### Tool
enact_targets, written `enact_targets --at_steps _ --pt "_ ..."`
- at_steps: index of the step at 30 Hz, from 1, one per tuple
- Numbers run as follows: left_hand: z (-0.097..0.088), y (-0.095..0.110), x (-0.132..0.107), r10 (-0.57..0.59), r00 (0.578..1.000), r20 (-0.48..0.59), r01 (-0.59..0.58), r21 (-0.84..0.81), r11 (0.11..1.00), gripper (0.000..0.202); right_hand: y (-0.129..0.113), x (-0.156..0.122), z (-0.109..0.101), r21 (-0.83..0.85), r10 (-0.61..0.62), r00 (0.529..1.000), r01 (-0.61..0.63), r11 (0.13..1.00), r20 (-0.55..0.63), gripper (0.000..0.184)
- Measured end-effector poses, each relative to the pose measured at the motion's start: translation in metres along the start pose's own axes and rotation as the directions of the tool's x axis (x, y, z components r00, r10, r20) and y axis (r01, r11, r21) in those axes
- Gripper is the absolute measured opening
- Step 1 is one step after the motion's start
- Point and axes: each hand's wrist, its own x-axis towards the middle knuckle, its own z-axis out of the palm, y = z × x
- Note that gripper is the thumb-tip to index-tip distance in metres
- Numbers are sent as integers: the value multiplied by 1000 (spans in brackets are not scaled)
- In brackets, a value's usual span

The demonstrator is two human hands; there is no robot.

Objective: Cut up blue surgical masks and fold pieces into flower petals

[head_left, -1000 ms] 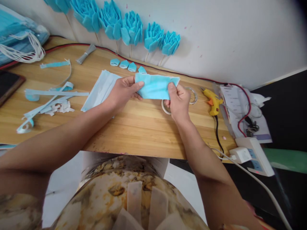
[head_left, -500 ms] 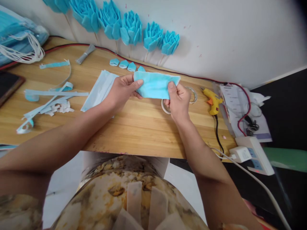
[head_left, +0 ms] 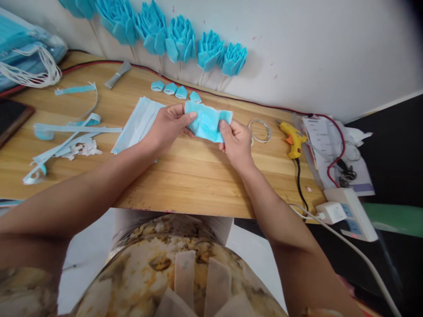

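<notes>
A light-blue piece of mask fabric (head_left: 207, 122) is held up just above the table between my two hands. My left hand (head_left: 172, 121) pinches its left end, thumb on top and fingers behind. At the right end, my right hand (head_left: 236, 138) grips it with the thumb pressed on the front. The fabric is creased and buckles toward the right thumb. Beside my left hand lies a stack of pale-blue mask sheets (head_left: 137, 123), partly covered by my wrist. Several small folded blue petals (head_left: 170, 88) sit in a row behind the fabric.
Blue fabric flowers (head_left: 180, 39) on sticks lean against the wall. To the right are a tape roll (head_left: 260, 131), a yellow glue gun (head_left: 292, 140) and a power strip (head_left: 355, 215). Cut strips (head_left: 76, 130) and a bag of masks (head_left: 28, 53) lie left.
My right hand has moved left and slightly down, toward my left hand. The fabric between them has shortened and buckled. The tape roll on the right is less covered.
</notes>
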Motion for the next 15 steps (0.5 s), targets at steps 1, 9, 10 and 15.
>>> enact_targets --at_steps 1,9,10,15 --pt "0 -1 -1 -4 1000 16 4 7 1000 20 -1 -1 1 -14 -8 999 8 1000 33 57" --pt "1 -4 -2 -14 998 64 11 45 999 21 0 0 -1 -12 -24 999 24 1000 42 58" --pt "1 -5 -2 -14 998 61 11 48 999 20 1 1 -1 -17 -20 999 21 1000 45 58" --pt "-1 -6 0 -16 998 63 13 50 999 17 3 1 0 -23 -17 998 18 1000 53 58"
